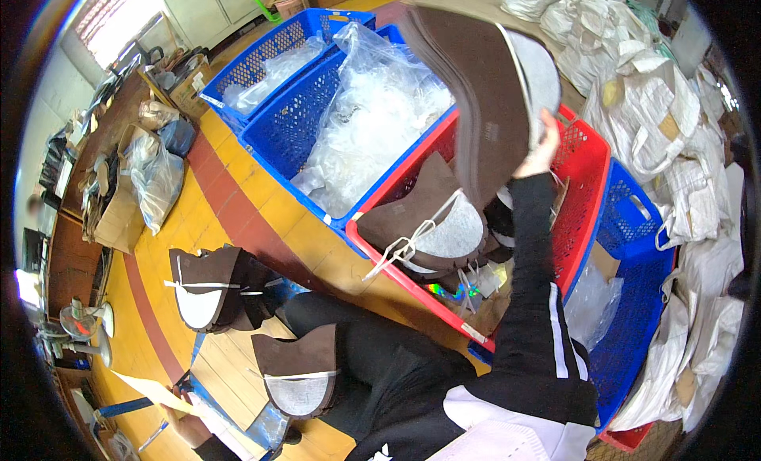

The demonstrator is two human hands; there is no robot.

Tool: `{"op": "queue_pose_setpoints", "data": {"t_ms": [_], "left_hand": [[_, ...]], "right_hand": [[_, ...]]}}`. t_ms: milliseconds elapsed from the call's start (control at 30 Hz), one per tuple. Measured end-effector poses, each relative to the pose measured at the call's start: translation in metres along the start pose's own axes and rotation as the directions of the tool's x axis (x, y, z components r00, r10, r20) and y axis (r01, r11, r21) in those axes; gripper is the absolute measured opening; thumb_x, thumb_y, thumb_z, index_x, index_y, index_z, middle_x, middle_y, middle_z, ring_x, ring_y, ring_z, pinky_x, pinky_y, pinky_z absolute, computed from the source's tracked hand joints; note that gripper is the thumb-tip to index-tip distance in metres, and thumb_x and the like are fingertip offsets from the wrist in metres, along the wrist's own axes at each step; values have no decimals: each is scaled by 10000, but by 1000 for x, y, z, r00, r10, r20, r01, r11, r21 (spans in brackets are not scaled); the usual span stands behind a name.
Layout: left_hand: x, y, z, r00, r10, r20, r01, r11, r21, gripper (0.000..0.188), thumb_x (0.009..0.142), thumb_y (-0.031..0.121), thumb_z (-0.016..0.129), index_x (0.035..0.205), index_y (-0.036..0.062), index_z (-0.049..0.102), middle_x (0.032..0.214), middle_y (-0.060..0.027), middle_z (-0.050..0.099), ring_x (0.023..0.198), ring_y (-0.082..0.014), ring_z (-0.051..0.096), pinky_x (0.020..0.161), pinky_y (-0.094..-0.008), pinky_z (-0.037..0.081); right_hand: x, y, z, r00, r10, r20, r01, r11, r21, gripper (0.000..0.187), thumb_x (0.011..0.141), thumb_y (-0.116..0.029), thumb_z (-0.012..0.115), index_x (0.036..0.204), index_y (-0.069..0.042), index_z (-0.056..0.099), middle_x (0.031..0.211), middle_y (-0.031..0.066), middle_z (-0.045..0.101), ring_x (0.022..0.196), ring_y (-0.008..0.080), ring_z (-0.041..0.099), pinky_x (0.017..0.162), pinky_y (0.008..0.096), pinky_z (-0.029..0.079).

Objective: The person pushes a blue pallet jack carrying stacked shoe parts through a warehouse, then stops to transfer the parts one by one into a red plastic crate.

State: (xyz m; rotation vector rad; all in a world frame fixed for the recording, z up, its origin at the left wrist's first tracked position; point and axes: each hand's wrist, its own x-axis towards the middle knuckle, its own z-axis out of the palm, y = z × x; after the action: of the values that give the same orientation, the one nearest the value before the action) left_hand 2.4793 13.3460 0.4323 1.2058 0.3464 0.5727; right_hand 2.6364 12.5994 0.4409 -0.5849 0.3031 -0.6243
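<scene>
My right hand (541,149) is raised over the red basket (587,164), its fingers closed on the edge of a bundle of brown cut pieces (483,104). That bundle has a grey rounded end and a white tie, and it is partly smeared by motion. Below it in the red basket lies another brown-and-grey bundle (424,211) tied with white cord. At the lower left, my left hand (187,423) holds a pale yellow sheet of paper (143,388). A pen-like stick (152,436) shows beside that hand. Two similar bundles, an upper one (208,290) and a lower one (297,370), rest near my legs.
Blue baskets (273,148) holding clear plastic bags (380,104) stand beyond the red one. Another blue basket (634,279) is on the right, beside piled white sacks (658,128). A slatted wooden surface (238,366) and a small fan (91,326) are at left.
</scene>
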Motion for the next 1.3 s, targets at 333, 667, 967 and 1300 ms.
{"op": "queue_pose_setpoints", "data": {"t_ms": [333,667,967,1300], "left_hand": [[-10,-21,-12,993,-98,69,96,995,32,412,899,344,541,1182,47,503,1062,-72,607,936,-178,578,807,-307,466],[11,-13,-15,978,-194,-75,202,973,113,312,876,330,586,1106,122,556,940,-19,640,828,-130,601,678,-258,485],[12,-18,8,952,-226,-208,269,940,210,328,865,365,591,1119,162,544,975,16,618,870,-87,586,685,-238,471],[3,-26,-25,928,-279,-248,305,950,72,244,886,345,562,1070,185,565,943,39,627,862,-81,573,729,-259,459]], "right_hand": [[41,-5,-106,684,-680,-263,395,649,-651,621,530,-14,726,1114,2,516,895,105,621,735,224,611,645,327,510],[84,69,-187,883,-408,-232,-232,51,-971,881,459,-325,798,1259,-233,441,1047,190,628,997,377,580,874,449,440],[127,167,-298,939,-202,-278,-321,-224,-920,1063,690,-446,716,1432,-334,-37,1258,339,389,1104,464,467,931,483,392],[145,156,-342,999,-30,-40,-44,-131,-990,1271,548,-370,830,1441,-265,-69,1268,368,366,1124,465,458,951,458,389]]}}
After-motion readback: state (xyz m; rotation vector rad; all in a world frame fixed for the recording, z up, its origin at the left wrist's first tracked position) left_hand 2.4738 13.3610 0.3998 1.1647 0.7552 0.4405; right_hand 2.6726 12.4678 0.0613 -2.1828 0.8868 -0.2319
